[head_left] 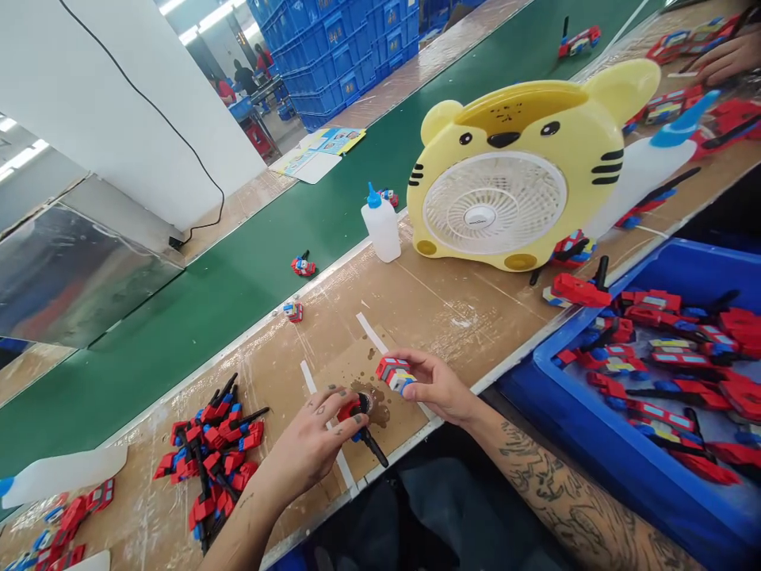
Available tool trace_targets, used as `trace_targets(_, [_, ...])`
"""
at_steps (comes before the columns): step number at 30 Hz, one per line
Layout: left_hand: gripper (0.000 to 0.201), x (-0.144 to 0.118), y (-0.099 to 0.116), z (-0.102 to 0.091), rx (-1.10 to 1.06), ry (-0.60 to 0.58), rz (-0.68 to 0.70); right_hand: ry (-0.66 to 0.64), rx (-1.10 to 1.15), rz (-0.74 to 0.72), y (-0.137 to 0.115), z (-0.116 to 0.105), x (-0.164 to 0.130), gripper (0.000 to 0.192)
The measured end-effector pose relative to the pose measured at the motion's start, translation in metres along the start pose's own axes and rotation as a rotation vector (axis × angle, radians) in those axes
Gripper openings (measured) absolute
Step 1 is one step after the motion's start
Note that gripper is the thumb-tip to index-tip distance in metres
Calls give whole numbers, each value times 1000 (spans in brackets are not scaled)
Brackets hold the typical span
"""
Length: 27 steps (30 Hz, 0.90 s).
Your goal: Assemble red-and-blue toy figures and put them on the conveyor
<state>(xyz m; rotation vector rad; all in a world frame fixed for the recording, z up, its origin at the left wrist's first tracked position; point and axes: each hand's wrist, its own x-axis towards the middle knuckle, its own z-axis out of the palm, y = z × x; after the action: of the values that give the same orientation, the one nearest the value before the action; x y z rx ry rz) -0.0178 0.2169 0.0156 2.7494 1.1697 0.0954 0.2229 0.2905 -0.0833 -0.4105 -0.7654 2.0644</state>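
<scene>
A red-and-white toy piece (395, 373) is clamped in the fingers of the right hand (441, 388) over the desk (428, 309), near a black-rodded piece (369, 442) gripped in the fingers of the left hand (314, 440), with a red-and-black heap (219, 444) leftward and a filled blue crate (567, 412) rightward

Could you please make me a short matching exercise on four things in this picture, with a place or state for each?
Column one
1. Small red, white and blue plastic block
2. Yellow plastic fan with an animal face
3. Large blue rectangular plastic bin
4. Pile of red, blue and black plastic pieces

Column two
A. Holding many mostly red plastic parts
B. Heaped on the brown tabletop
C. Held in the person's right grip
D. Standing with its front facing the camera

Right pairs: 1-C, 2-D, 3-A, 4-B.
</scene>
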Motion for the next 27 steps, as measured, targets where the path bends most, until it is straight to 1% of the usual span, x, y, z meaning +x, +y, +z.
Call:
trace_targets(4, [57,7,-3,5,13,-102,27,-8,-34,-6,-2,-3,-2,57])
trace_targets(6, [59,7,-5,5,-12,-121,18,-29,-49,-1,-3,-4,-2,57])
trace_targets(8, [58,5,-6,5,-71,-105,-5,-55,-72,-4,-5,-4,-3,57])
trace_targets(9, [57,4,-7,5,-121,-78,-32,-65,-89,-15,-5,-3,-3,57])
trace_targets(11, [50,1,-7,7,-269,17,-119,-74,-123,-38,-5,-2,-4,58])
trace_targets(15, [35,-6,-6,17,-679,281,-434,-30,-174,-3,1,4,-3,71])
trace_targets(17, [35,-7,-4,23,-887,429,-568,-6,-219,5,5,10,-2,72])
trace_targets(19, [38,-6,-1,28,-1036,550,-642,-2,-296,-18,9,16,0,68])
trace_targets(20, [39,-5,1,30,-1079,588,-659,-6,-343,-41,10,20,1,66])
trace_targets(23, [39,-1,3,31,-1109,629,-648,-34,-522,-134,10,29,3,62])
trace_targets(27, [39,0,3,30,-1036,597,-616,-115,-908,-265,1,39,2,59])
